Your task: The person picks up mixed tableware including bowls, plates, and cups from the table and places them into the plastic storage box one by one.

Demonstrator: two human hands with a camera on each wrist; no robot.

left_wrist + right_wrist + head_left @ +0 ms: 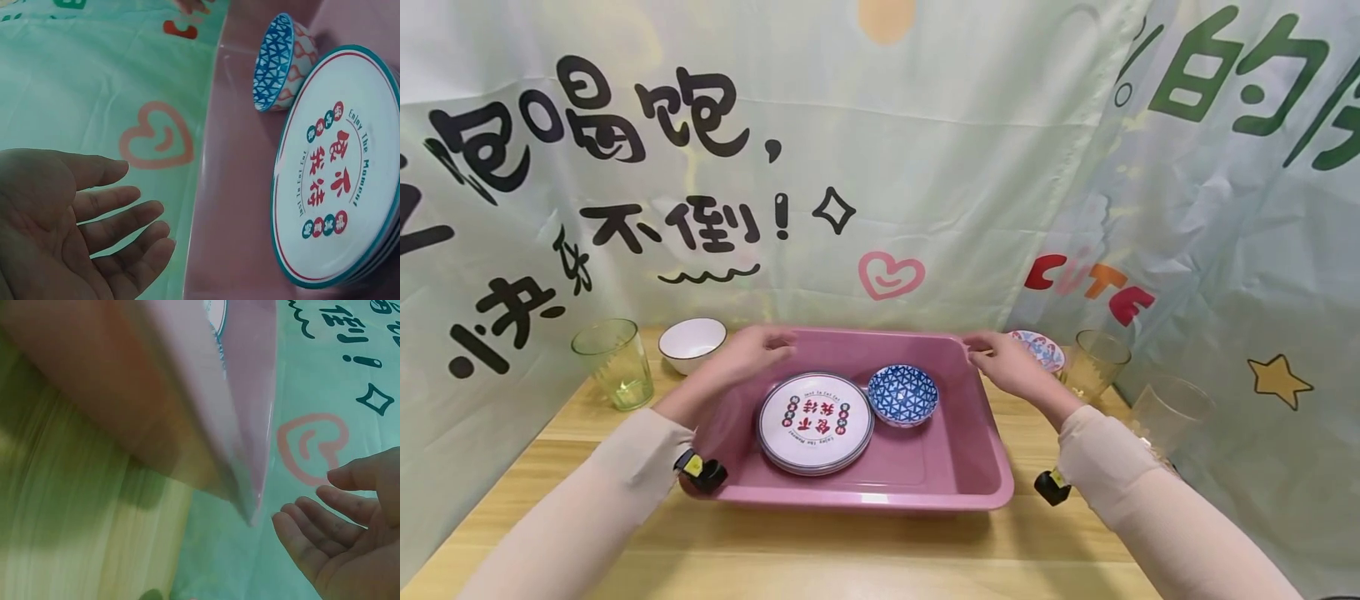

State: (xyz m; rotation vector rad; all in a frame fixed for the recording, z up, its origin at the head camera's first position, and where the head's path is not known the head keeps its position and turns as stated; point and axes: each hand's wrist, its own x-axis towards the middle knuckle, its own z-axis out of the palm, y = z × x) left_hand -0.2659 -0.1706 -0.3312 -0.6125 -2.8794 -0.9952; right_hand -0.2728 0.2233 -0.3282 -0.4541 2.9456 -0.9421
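A pink plastic tub [917, 479] stands on the wooden table. Inside it, on the left, lies a stack of white plates [816, 421] with a dark rim and red lettering; the left wrist view shows several plate edges. Right beside the stack sits a bowl [902, 396], blue-patterned inside. My left hand [756, 352] is over the tub's back left part, its fingers relaxed and holding nothing [94, 231]. At the back right corner of the tub is my right hand [1007, 360], with fingers loosely bent and nothing between them.
Left of the tub stand a green glass [617, 367] and a white bowl [692, 343]. To the right are a patterned bowl [1041, 348], an amber glass [1093, 367] and a clear glass [1168, 412]. A printed curtain [955, 208] hangs close behind the tub.
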